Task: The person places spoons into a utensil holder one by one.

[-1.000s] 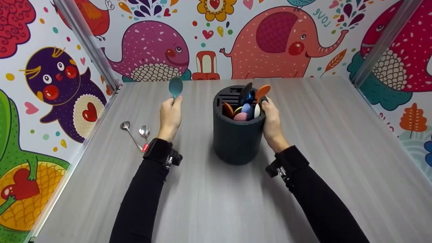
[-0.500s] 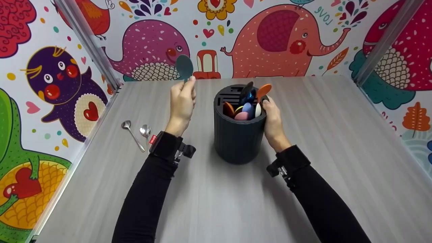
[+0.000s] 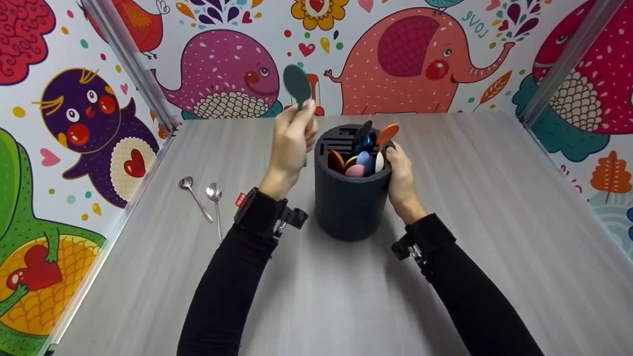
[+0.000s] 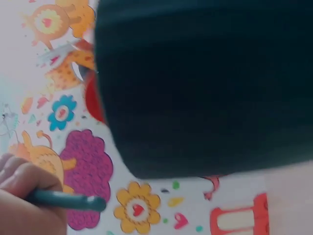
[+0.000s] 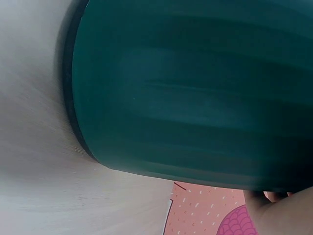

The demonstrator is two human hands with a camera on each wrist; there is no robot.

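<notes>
My left hand [image 3: 289,143] grips a teal spoon [image 3: 297,84] by its handle, bowl upward, in the air just left of the utensil holder's top. In the left wrist view, the lower end of the spoon's handle [image 4: 73,200] sticks out below the fist. The dark green round utensil holder [image 3: 350,207] stands upright on the table. My right hand [image 3: 401,180] holds it at the right of its rim, thumb at the top edge. Inside the holder are several colourful spoons, among them an orange spoon [image 3: 388,133] and a pink one [image 3: 355,170].
Two metal spoons lie on the grey table [image 3: 455,296] to the left: a short ladle-like one [image 3: 195,198] and a longer spoon [image 3: 215,198], partly hidden by the left sleeve. A slotted section [image 3: 336,143] covers the back left of the holder's top. Cartoon-printed walls surround the table.
My left hand has moved right and upward with the teal spoon, coming close to the holder. My right hand and the holder have stayed in place.
</notes>
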